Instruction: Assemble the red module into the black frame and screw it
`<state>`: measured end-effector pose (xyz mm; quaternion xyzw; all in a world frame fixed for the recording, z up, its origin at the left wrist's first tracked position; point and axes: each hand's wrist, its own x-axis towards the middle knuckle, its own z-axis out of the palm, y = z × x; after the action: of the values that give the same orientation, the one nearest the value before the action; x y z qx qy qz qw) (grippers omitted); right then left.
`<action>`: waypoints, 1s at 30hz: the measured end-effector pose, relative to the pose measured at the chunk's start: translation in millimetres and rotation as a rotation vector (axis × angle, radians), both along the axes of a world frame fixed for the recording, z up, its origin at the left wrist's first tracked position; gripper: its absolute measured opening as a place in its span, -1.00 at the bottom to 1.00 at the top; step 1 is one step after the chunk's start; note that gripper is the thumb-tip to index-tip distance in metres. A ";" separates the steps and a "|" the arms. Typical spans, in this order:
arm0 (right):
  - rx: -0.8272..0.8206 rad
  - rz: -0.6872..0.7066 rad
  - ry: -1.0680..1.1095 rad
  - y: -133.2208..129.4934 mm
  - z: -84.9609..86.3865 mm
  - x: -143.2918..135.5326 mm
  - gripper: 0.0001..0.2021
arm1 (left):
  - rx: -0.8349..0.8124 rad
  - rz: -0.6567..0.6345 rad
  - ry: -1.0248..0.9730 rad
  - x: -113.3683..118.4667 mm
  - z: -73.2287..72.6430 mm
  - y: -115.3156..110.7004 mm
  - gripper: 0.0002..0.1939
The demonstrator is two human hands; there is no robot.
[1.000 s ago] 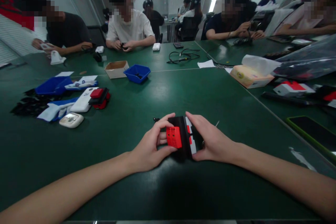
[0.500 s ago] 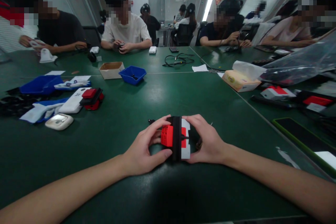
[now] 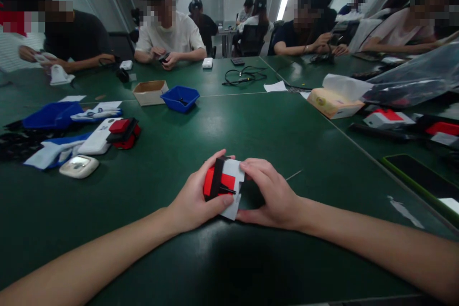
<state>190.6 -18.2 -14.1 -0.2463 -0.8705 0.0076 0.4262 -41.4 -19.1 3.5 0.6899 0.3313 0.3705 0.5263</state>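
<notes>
Item: one red, black and pale-grey block [image 3: 232,170], located between the two hands at the near middle of the green desk [image 3: 161,258]; whether its underside rests there cannot be told. Fittings: a red square on the pale face, a thin black stem [image 3: 227,190] set across it. Left hand [image 3: 195,196]: grip closed round the red and black side, thumb laid over the pale face. Right hand [image 3: 274,193]: grip curved wide, fingertips at the pale part's upper corner, thumb tip at its lower corner, palm well apart. Step in hand, by judgement: two-handed holding and orienting of the block, pale face toward the wearer. Next move, by judgement: calls for a firm left hold, with the right fingers placed on the edges and kept off the stem. Adjacent stock: one red-and-black block [image 3: 124,134], left side, unhandled; one blue tray [image 3: 180,99], farther back, small dark pieces inside.
</notes>
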 end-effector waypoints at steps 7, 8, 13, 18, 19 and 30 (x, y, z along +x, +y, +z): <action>0.073 0.152 -0.016 1.2 4.1 6.8 -0.30 | 0.012 0.040 -0.064 3.4 -11.3 0.4 -0.17; 0.067 0.159 -0.042 1.4 4.6 7.4 -0.30 | -0.012 0.054 -0.110 4.6 -11.7 0.2 -0.17; 0.057 0.309 -0.143 2.0 5.9 6.9 -0.28 | -0.161 0.080 -0.308 5.8 -9.9 -1.1 -0.22; -0.132 0.119 -0.100 4.9 5.2 5.7 -0.32 | -0.299 0.178 -0.455 4.4 -3.2 0.5 -0.41; -0.178 0.052 -0.151 5.7 5.7 5.1 -0.34 | -0.292 0.249 -0.494 5.0 -1.1 2.5 -0.42; -0.236 -0.060 -0.626 7.2 16.7 -12.5 -0.47 | -0.331 0.473 -0.492 13.8 4.3 23.1 -0.57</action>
<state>178.0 -11.0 2.6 -0.3098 -0.9446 0.0200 0.1064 -27.6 4.1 7.8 0.3903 0.4003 0.5778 0.5946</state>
